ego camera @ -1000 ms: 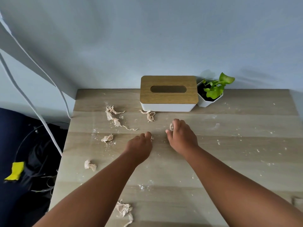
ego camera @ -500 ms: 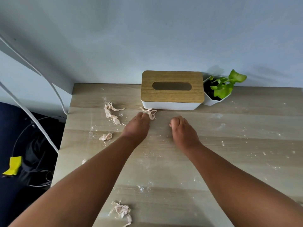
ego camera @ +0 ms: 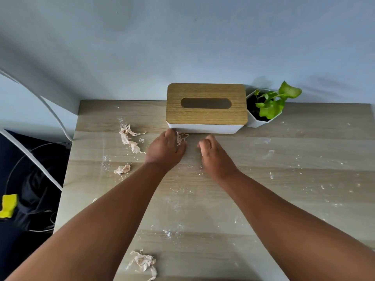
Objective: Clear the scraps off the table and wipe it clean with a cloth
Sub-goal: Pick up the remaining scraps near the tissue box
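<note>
Left hand [ego camera: 165,148]: reaching to the front edge of the tissue box [ego camera: 206,107], fingers curling over a crumpled scrap [ego camera: 182,137] lying just in front of the box; scrap showing between the fingers, touching them; full grip not confirmable.

Right hand [ego camera: 211,153]: hovering or resting beside the left, fingers curled inward; contents, if any, hidden.

Remaining scraps on the wooden table [ego camera: 284,179]: a long twisted strip [ego camera: 128,139] lying left of the left hand; a small wad [ego camera: 122,169] sitting nearer, left of the left forearm; a larger crumpled piece [ego camera: 143,262] lying at the near edge. White crumbs [ego camera: 168,233] scattering across the surface.

Potted plant [ego camera: 267,107] standing just right of the tissue box, against the wall.
</note>
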Demonstrator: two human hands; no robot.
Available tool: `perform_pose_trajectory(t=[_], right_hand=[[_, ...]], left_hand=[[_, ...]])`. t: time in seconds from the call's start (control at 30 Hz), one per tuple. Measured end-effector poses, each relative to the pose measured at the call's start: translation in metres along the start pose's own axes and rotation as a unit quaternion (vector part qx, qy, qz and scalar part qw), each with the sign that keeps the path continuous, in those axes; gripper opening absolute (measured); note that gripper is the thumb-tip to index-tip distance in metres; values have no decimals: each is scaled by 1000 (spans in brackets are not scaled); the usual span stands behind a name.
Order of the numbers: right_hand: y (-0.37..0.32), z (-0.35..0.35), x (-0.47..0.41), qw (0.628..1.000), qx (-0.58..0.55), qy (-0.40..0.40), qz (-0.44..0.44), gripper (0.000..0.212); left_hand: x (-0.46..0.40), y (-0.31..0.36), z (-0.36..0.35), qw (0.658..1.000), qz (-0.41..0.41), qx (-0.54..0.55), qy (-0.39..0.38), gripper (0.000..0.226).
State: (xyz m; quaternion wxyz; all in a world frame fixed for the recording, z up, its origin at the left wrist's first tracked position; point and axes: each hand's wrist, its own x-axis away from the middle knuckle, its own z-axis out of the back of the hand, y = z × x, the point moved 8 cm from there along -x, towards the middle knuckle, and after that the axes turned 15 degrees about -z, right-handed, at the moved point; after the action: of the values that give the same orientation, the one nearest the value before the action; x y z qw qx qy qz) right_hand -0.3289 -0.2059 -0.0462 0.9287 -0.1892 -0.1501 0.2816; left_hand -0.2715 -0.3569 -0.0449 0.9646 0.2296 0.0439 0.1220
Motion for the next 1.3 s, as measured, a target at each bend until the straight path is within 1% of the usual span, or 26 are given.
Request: perform_pose_trajectory(t=[0.1,0.27,0.4,0.5,0.6,0.63,0.77,0.9,1.03,1.13,1.23,1.3], right_hand=[[0,-3,1,1000,4,-9,3,29],[4,-4,4,1000,8,-26,2,35],[7,1,4,1000,2,-21,-5,36],[8,6,5,1000,-7,-17,-10,38],[12,9,9,999,-18,-22,-27,50],[13,9,11,999,-15,-28,-32,50],[22,11,22,997,-13,-54,-53,41],[33,14,40,993,-46,-76,-72,47],[37,20,62,993,-75,-63,-73,51],[38,23,79,993,-80,-51,-64,44],[34,30,95,994,-100,-33,-35,26],[31,35,104,993,-112,-28,-5,16]], left_hand=[[-1,-2,-1,1000,3,-8,5,37],[-2,-2,-5,999,0,-32,2,27],[-3,0,-10,999,8,-25,-19,25],[5,5,-9,999,-6,-19,-27,16],[16,16,-4,999,-33,-7,-24,15],[19,18,-3,999,-37,-4,-26,15],[29,23,-3,998,-21,11,-51,12],[45,29,2,999,-9,24,-47,17],[68,41,9,998,-28,1,-54,9],[88,51,11,998,-33,18,-46,16],[108,55,10,999,-11,28,-45,13],[120,55,6,998,13,30,-50,18]])
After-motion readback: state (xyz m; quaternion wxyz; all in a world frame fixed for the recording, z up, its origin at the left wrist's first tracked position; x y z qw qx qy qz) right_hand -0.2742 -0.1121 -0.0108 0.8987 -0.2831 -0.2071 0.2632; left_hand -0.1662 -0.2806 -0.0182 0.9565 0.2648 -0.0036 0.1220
